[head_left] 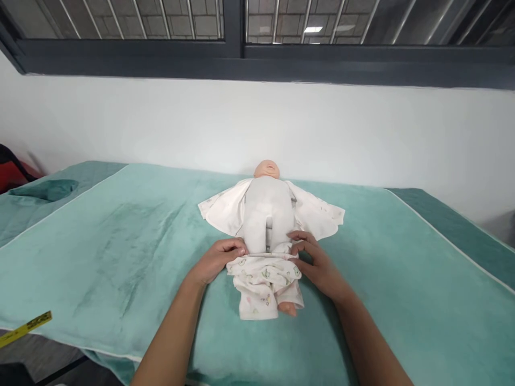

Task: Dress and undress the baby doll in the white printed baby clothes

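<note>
A baby doll with a grey-white cloth body lies on its back, its head towards the wall. Spread wide on both sides of it is an open white baby shirt. Printed baby pants are bunched around the doll's lower legs, and one foot pokes out of a leg opening. My left hand pinches the left end of the waistband between thumb and fingers. At the right end, my right hand grips the waistband with bent fingers, the upper ones beside the doll's leg.
A green blanket with some creases covers the bed. Behind it stand a white wall and a dark window frame. A red and black item lies at the far left. A yellow strip shows at the lower left edge.
</note>
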`<action>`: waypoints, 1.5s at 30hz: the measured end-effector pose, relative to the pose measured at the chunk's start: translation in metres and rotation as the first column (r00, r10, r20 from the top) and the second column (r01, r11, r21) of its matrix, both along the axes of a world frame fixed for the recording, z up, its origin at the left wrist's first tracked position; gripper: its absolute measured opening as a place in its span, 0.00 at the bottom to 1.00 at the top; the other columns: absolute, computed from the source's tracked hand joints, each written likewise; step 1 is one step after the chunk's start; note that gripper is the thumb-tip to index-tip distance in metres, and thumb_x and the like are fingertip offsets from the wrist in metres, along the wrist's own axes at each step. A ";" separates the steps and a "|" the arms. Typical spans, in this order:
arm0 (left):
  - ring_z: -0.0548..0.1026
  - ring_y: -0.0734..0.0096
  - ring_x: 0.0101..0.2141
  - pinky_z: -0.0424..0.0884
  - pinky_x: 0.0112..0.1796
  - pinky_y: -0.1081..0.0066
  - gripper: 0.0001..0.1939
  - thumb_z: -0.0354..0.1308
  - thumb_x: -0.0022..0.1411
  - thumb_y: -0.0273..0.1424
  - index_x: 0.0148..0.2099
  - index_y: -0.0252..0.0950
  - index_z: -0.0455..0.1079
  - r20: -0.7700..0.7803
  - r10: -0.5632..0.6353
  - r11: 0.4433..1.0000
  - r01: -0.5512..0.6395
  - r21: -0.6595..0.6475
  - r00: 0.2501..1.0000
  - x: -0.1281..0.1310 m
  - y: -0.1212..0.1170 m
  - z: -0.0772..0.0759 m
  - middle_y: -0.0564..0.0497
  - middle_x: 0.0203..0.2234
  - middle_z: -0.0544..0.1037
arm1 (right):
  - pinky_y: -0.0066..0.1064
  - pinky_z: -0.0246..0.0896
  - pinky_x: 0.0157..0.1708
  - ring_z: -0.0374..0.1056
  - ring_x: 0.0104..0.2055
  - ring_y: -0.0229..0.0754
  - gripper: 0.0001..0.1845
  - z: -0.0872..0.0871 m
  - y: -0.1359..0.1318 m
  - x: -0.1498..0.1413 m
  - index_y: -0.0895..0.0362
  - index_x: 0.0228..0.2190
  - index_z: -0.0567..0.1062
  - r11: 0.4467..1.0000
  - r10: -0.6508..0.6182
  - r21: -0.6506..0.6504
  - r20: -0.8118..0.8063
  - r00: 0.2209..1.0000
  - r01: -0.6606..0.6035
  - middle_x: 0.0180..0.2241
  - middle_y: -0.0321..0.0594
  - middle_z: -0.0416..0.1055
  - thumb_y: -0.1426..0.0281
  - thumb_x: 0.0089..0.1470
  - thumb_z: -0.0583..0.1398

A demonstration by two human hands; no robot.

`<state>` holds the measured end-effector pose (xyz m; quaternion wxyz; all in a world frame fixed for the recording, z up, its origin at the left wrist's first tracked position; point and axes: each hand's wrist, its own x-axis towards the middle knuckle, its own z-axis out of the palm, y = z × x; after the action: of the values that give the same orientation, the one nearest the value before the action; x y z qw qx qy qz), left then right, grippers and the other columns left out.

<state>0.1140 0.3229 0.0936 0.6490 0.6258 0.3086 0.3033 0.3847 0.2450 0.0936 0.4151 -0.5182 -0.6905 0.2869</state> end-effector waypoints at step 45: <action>0.64 0.72 0.26 0.60 0.31 0.72 0.06 0.55 0.59 0.31 0.33 0.39 0.60 -0.105 0.627 0.756 -0.571 0.322 0.771 0.071 0.146 -0.002 0.58 0.22 0.63 | 0.32 0.49 0.29 0.59 0.25 0.45 0.08 0.037 0.160 0.007 0.51 0.30 0.62 0.914 -0.405 0.128 0.313 0.859 0.385 0.21 0.34 0.63 0.62 0.58 0.52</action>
<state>0.1853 0.4690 0.0915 0.3891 0.6037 0.5145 0.4685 0.3918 0.4055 0.1308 0.3578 -0.6767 -0.6381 0.0828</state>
